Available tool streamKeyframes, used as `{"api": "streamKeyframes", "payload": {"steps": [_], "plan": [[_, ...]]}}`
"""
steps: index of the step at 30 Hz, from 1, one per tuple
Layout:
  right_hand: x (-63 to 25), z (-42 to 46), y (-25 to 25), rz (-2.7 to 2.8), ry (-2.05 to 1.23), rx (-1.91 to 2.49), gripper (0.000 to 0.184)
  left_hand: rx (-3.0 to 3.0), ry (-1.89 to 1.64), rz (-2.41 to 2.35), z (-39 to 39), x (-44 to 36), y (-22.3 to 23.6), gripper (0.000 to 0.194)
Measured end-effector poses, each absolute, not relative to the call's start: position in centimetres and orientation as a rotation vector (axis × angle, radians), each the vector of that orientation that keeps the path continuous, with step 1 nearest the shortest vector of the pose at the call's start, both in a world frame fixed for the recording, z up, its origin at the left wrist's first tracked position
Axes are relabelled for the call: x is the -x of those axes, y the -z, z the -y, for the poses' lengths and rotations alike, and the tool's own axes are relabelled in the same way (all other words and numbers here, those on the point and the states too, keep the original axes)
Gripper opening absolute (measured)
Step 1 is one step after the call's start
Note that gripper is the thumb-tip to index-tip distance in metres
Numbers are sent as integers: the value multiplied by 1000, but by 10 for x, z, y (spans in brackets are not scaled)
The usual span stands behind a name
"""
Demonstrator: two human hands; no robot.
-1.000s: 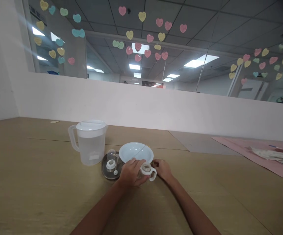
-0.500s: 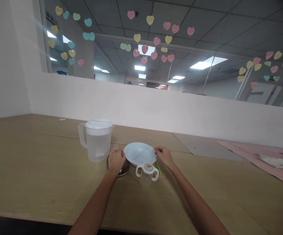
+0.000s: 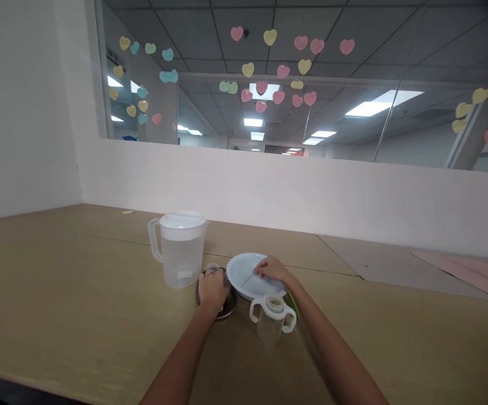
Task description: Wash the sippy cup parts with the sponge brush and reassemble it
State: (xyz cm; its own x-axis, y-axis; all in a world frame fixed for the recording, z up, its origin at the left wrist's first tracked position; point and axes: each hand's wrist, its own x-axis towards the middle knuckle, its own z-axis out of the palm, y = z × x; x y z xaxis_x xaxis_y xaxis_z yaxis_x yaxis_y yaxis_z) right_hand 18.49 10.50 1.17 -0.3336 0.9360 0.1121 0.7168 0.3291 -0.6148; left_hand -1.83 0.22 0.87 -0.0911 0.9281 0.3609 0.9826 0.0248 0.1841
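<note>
The left hand point(image 3: 213, 289) was down over a round metal dish point(image 3: 228, 309), fingers curled. I could not tell if it held anything, because the back of the hand hid its grip. In the dish, just past those fingers, was a clear cap point(image 3: 212, 266).

The right hand point(image 3: 274, 269) reached over a pale bowl point(image 3: 237, 270). Its fingertips were close together in a narrow pinch, but I could not tell if anything was between them. A thin, straight stick point(image 3: 247, 280) lay in the bowl, its far end near those fingers.

The clear cup point(image 3: 269, 329) with two white handles stood upright on the table point(image 3: 100, 309), nearer the person than both hands and below the right one, well apart from the left. Its top was open. A green thing point(image 3: 293, 306) was under the right wrist. Past the left hand, to its left, stood a see-through jug point(image 3: 182, 256) with a white lid.
</note>
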Motion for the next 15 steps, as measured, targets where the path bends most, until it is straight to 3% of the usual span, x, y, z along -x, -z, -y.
{"api": "streamKeyframes", "payload": {"steps": [12, 15], "plan": [[-178, -85, -15, 2166, -660, 1439, 13, 1829, 893, 2277, 0, 16, -25, 25], [-181, -85, -26, 2139, -657, 1424, 15, 1775, 1119, 2316, -1, 20, -28, 25]]}}
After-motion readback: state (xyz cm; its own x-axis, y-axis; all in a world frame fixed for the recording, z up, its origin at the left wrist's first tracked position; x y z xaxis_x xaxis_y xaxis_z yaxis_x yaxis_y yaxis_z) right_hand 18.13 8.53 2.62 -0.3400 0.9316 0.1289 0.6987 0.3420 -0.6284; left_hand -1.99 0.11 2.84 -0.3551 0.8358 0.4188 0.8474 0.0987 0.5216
